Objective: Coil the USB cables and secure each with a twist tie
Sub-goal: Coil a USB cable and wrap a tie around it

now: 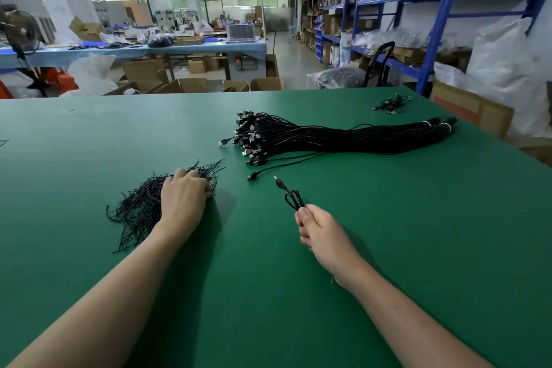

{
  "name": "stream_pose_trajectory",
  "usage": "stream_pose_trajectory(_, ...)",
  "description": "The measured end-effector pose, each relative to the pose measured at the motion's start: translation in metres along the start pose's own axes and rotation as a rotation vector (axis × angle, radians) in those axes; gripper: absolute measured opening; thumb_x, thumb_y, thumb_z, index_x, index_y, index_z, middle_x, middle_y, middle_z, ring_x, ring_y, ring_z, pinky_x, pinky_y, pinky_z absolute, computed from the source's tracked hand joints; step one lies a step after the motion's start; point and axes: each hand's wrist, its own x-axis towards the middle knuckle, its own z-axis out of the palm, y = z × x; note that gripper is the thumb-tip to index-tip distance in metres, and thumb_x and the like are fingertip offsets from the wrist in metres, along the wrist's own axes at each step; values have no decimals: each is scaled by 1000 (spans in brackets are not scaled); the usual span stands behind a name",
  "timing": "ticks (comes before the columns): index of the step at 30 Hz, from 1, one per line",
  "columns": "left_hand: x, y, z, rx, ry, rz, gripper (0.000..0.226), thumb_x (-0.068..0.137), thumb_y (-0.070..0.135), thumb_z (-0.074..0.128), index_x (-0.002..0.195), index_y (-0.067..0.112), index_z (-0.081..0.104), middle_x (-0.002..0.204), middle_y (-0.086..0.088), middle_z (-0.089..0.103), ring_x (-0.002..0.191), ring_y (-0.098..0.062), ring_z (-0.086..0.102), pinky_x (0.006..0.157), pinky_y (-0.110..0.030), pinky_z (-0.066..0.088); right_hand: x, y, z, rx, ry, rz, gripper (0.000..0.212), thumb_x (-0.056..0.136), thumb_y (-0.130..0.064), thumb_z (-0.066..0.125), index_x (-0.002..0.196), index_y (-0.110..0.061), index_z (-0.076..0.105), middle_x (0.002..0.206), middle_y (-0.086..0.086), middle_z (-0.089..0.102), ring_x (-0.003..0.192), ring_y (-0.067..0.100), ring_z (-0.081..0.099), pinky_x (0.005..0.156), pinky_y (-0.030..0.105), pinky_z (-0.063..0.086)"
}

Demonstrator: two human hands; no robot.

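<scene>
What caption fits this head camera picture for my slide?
Right hand grips a coiled USB cable while left hand rests on the twist ties.

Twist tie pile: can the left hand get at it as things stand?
Probably yes. The left hand lies on the twist tie pile, nothing covers it, and the right hand holds a coiled cable apart.

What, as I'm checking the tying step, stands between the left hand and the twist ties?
Nothing visible does. The left hand rests directly on the pile of black twist ties; the right hand holds the coiled USB cable apart.
</scene>
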Motion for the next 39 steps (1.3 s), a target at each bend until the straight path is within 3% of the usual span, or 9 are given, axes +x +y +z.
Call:
stream_pose_trajectory(5, -8, -3, 2, -95, 143, 63, 11, 95, 26, 68, 97, 20, 78, 102, -2, 69, 102, -31, 55, 84, -42, 41, 1, 0, 0, 15, 5, 12, 34, 110, -31, 34, 82, -18, 47, 56, -14, 35, 52, 4, 31, 49, 15, 30)
stream_pose_trajectory(8, -11, 6, -11, -363, 271, -34, 9, 96, 20, 67, 95, 14, 74, 97, -4, 72, 95, -30, 58, 81, -41, 42, 1, -1, 0, 42, 12, 22, 33, 110, -31, 34, 83, -17, 47, 55, -15, 34, 51, 4, 30, 49, 16, 29)
stream_pose_trajectory(12, -25, 43, -35, -938, 267, -73, 6, 96, 16, 68, 94, 21, 69, 87, 11, 69, 79, 2, 61, 74, -17, 46, 0, -2, 2, 192, 4, 47, 31, 110, -28, 34, 85, -14, 45, 59, -12, 30, 55, 9, 27, 53, 25, 25)
stream_pose_trajectory(16, -46, 68, -32, -813, 234, 89, 3, 95, 17, 69, 94, 17, 71, 89, 11, 70, 83, -7, 63, 76, -23, 48, -3, -3, 2, 267, -8, 46, 30, 111, -26, 33, 86, -14, 45, 59, -12, 30, 55, 9, 30, 52, 23, 30)
stream_pose_trajectory(20, -45, 49, -23, -585, 211, 21, 7, 96, 20, 68, 94, 15, 73, 90, 1, 73, 88, -25, 62, 79, -38, 45, -3, -2, -1, 265, -5, 52, 30, 111, -26, 33, 87, -14, 46, 58, -13, 32, 55, 9, 32, 52, 23, 32)
stream_pose_trajectory(24, -40, 22, -17, -428, 198, -90, 10, 98, 21, 65, 99, 15, 73, 99, -4, 74, 95, -31, 63, 79, -40, 42, -2, -1, 0, 255, -16, 58, 30, 110, -27, 33, 86, -14, 46, 57, -13, 33, 54, 8, 33, 52, 23, 33)
stream_pose_trajectory(28, -39, 19, -18, -653, 255, -176, 6, 95, 19, 69, 97, 15, 74, 98, -1, 66, 94, -25, 59, 77, -35, 43, -2, -1, 2, 253, -24, 64, 31, 110, -27, 34, 86, -15, 46, 57, -13, 34, 55, 8, 34, 52, 22, 33)
stream_pose_trajectory(33, -38, 42, -41, -940, 341, -88, 9, 97, 15, 66, 94, 23, 68, 82, 12, 67, 76, -7, 64, 71, -21, 50, -3, -3, 2, 316, -38, 64, 30, 110, -28, 33, 87, -14, 47, 60, -10, 34, 55, 8, 36, 53, 23, 35)
stream_pose_trajectory(39, -73, 97, -46, -1182, 97, 69, 13, 89, 10, 75, 85, 21, 72, 73, 9, 74, 68, -7, 74, 64, -18, 56, -6, -10, 5, 420, -50, 62, 31, 111, -26, 34, 90, -11, 51, 64, -5, 54, 61, 11, 57, 55, 24, 48)
